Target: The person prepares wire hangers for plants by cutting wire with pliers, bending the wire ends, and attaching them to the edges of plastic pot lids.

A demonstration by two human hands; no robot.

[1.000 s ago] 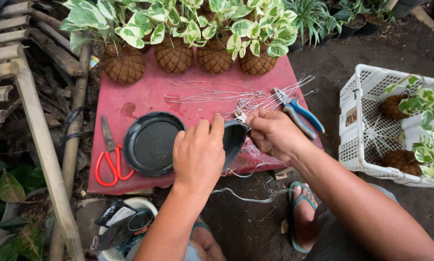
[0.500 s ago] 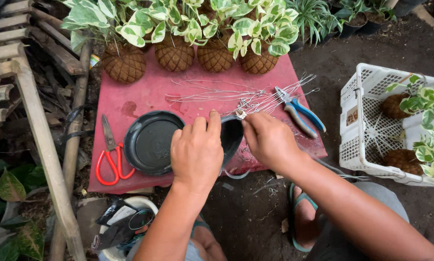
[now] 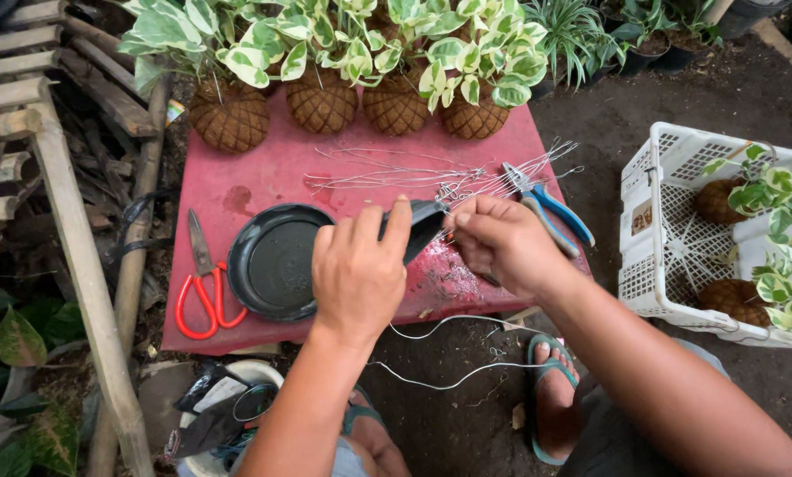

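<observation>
A round black plastic saucer [image 3: 277, 262] lies glossy on the worn, scuffed red table top [image 3: 264, 177]. Far across it, thin bare metal wires [image 3: 396, 172] glint dully. Rough brown coconut-husk balls [image 3: 230, 117] look fibrous. On the right stands a matt white plastic lattice basket [image 3: 678, 230].

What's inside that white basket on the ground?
The white basket holds leafy plants growing from brown husk balls, one at the back and one at the front. The leaves hide part of the basket floor, so anything under them cannot be seen.
</observation>
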